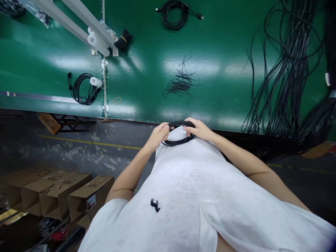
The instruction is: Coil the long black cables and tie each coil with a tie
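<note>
A coiled black cable (180, 142) is held between my two hands, close to my shirt and just off the near edge of the green table. My left hand (160, 134) is closed around the coil's left side. Around its right side my right hand (198, 129) is closed, fingers curled through the loop. The cable's ends are hidden. Straight ahead on the table lies a loose pile of short black ties (180, 84). Beyond it rests another coiled black cable (174, 15) with its connectors showing.
Long black cables (286, 80) spread over the table's right side and hang off its edge. At left are a cable coil (84, 89), a white roll (96, 82), a rubber band (117, 100) and a grey metal frame (78, 21). Cardboard boxes (89, 192) stand lower left.
</note>
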